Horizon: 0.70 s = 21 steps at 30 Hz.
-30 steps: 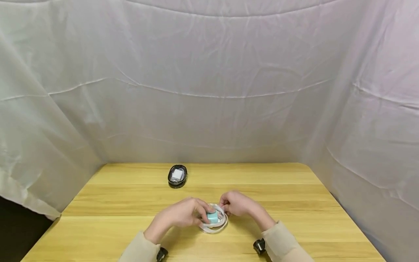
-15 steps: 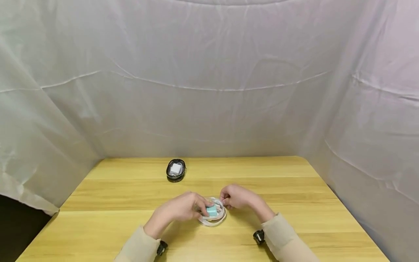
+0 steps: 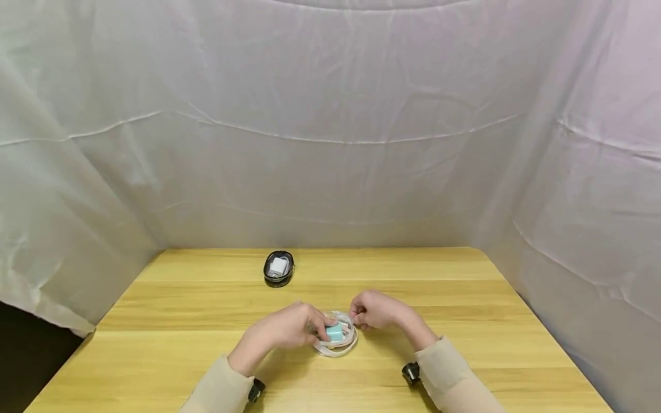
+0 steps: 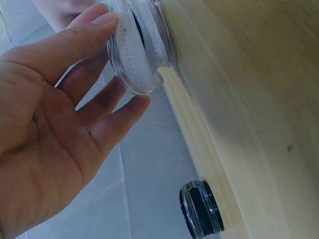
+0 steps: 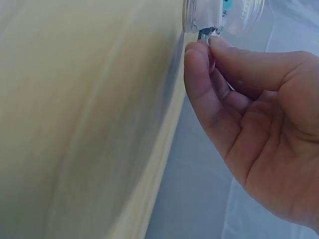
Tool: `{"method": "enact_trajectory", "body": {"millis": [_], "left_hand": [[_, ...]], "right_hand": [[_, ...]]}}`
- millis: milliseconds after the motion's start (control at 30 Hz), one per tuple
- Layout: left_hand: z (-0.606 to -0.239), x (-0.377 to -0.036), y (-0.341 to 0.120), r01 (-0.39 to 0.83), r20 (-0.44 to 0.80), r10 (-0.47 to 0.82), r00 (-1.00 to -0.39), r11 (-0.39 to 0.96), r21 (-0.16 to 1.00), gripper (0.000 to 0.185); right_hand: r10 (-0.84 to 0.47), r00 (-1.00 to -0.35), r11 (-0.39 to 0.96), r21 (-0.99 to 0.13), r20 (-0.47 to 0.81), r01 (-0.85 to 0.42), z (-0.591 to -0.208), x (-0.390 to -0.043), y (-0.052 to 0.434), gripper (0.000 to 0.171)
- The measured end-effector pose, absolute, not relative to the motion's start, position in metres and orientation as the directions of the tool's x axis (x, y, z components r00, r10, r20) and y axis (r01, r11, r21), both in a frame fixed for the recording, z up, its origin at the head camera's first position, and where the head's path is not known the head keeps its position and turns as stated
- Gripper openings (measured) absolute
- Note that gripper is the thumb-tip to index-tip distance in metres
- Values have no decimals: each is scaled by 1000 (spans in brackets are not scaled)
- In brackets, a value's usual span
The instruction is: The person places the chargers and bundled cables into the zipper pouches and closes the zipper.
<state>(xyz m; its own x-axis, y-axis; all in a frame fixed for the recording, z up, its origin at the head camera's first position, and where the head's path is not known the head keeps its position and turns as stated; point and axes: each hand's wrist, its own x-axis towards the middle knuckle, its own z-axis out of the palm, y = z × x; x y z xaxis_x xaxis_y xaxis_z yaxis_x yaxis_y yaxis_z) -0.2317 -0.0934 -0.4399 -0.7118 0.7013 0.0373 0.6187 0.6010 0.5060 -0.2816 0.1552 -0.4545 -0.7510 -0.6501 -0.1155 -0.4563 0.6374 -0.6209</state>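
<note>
A round clear zip case (image 3: 338, 339) with a teal charger (image 3: 334, 331) inside lies on the wooden table (image 3: 465, 298) in front of me. My left hand (image 3: 310, 328) grips the case from the left. In the left wrist view its fingers (image 4: 119, 117) curl round the case's rim (image 4: 142, 55) beside the white zipper. My right hand (image 3: 357, 316) is at the case's right edge. The right wrist view shows thumb and forefinger pinching the small zipper pull (image 5: 208, 34) at the case's rim (image 5: 202, 15).
A black oval case (image 3: 279, 267) with a white item inside sits further back on the table, left of centre; it also shows in the left wrist view (image 4: 202, 210). White cloth (image 3: 330, 143) hangs behind and on both sides of the table.
The head view has tilted up slightly, so the table sits lower in frame. Both hands stay at the clear case with the same holds.
</note>
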Motion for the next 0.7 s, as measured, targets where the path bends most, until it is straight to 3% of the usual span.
{"method": "enact_trajectory", "body": {"millis": [700], "left_hand": [[-440, -236, -91, 643, 45, 709, -704, 609, 464, 21]], "right_hand": [[-654, -745, 633, -633, -130, -445, -452, -282, 163, 17]]}}
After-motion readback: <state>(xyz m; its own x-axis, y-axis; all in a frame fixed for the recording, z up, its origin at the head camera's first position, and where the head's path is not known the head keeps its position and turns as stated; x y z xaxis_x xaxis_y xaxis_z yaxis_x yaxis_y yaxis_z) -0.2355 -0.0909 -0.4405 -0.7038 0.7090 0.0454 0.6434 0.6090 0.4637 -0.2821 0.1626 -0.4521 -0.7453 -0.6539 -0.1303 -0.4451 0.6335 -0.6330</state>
